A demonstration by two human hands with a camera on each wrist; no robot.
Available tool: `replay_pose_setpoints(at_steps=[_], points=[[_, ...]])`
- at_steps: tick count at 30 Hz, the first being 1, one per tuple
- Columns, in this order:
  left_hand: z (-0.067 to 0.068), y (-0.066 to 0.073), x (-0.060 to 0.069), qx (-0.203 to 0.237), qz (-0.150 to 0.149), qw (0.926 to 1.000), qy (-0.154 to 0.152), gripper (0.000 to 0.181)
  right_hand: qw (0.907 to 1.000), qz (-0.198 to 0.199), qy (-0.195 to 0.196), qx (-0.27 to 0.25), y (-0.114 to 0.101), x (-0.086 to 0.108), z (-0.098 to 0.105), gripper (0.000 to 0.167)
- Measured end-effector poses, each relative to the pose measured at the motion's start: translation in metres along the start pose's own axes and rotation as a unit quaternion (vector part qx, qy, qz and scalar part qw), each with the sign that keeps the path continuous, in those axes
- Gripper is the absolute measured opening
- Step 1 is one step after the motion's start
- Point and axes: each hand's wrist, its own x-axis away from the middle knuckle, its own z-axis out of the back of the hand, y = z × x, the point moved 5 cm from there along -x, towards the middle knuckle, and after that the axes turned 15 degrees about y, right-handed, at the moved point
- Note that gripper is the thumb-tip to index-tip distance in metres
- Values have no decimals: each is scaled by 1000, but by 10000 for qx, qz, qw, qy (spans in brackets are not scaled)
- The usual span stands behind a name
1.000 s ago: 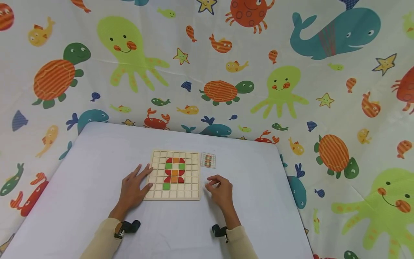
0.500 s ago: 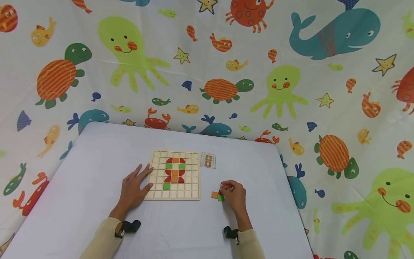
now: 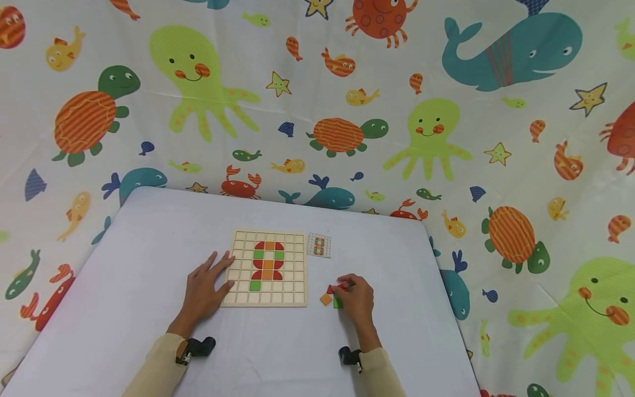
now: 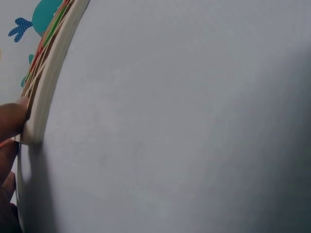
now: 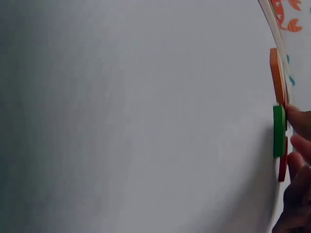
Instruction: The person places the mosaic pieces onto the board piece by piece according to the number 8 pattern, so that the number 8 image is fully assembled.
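A square wooden grid board [image 3: 295, 275] lies on the table, with red, orange and green tiles set in some of its cells. My left hand [image 3: 203, 289] rests at the board's left edge, its fingers spread and touching the rim. To the right of the board, my right hand [image 3: 358, 299] bends its thumb and fingers over a small group of loose tiles. Among these are an orange tile [image 3: 326, 299], a green tile [image 5: 279, 131] and red tiles [image 3: 330, 289]. Red shows between thumb and fingers, but whether they pinch a tile is hidden.
A small pattern card [image 3: 319, 245] with a coloured grid lies beside the board's upper right corner. White cloth covers the table [image 3: 268, 353]. Behind it hangs a curtain [image 3: 317, 99] printed with sea animals.
My right hand has moved right and nearer, from beside the board to the loose tiles. The orange tile has turned, and a red one now shows beside it. My left hand stays put.
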Motion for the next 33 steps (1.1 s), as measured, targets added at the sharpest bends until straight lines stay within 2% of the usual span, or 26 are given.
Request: replay_pose_setpoints(at_steps=[6, 10, 15, 18, 23, 29, 33], points=[[-2, -1, 0, -4, 56, 10000, -64, 65, 9997, 87, -57, 205, -5, 1, -8, 16], [-2, -1, 0, -20, 71, 9999, -106, 65, 9991, 188, -318, 186, -11, 3, -7, 16], [-1, -1, 0, -36, 53, 10000, -44, 66, 9965, 371, -598, 440, -16, 6, -9, 15], [-1, -1, 0, -33, 74, 9999, -81, 66, 9969, 332, -528, 478, -16, 5, -8, 14], [-1, -1, 0, 11, 114, 9998, -142, 66, 9988, 38, -303, 374, -9, 1, 2, 19], [1, 1, 0, 28, 67, 9999, -82, 65, 9975, -57, -155, 685, -1, -2, 11, 21], [1, 1, 0, 66, 60, 9999, -56, 65, 9973, -97, -151, 708, 1, -3, 10, 20]])
